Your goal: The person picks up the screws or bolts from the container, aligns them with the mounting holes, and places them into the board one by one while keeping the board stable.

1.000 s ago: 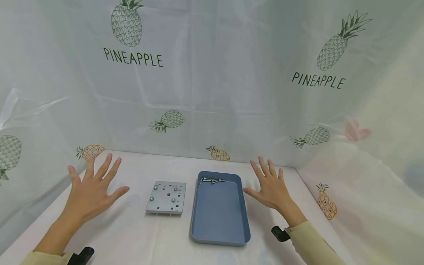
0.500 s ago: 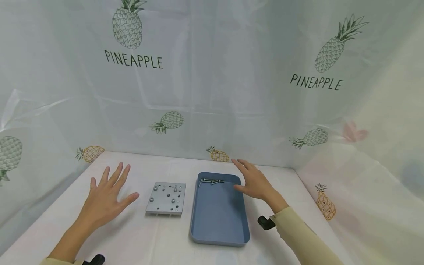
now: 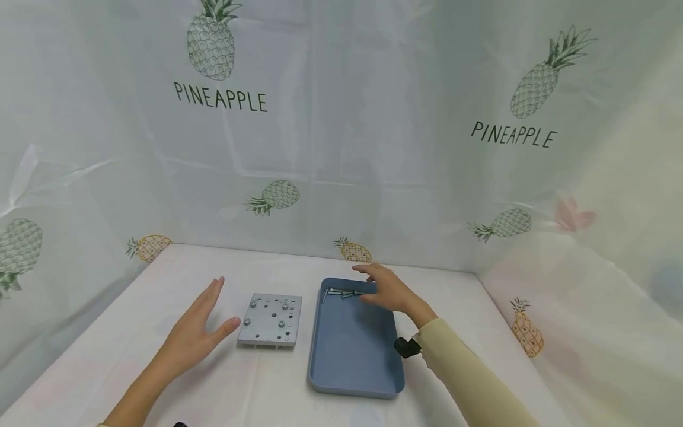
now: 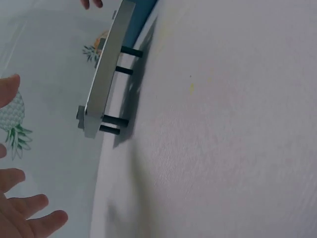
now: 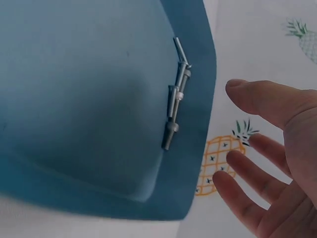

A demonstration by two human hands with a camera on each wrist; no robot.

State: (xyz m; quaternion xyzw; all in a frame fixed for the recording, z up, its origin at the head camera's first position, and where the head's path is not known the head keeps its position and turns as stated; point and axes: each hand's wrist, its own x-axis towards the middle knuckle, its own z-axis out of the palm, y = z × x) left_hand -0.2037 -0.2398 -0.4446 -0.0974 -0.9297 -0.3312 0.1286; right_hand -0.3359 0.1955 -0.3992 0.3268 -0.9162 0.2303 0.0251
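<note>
A square metal plate with holes and several bolts in it stands on the table; in the left wrist view, bolt shanks stick out beneath it. My left hand hovers beside the plate's left edge, its fingers extended and holding nothing. To the right lies a blue tray with several loose bolts along its far end. Over the tray's far right corner is my right hand, fingers loosely bent, apart from the bolts and with nothing in its grasp.
A white cloth covers the table. Behind it hangs a pale curtain printed with pineapples, which also runs along both sides.
My right hand has moved left from beside the tray to above its far end. My left hand has come right, closer to the plate, and its fingers have drawn together.
</note>
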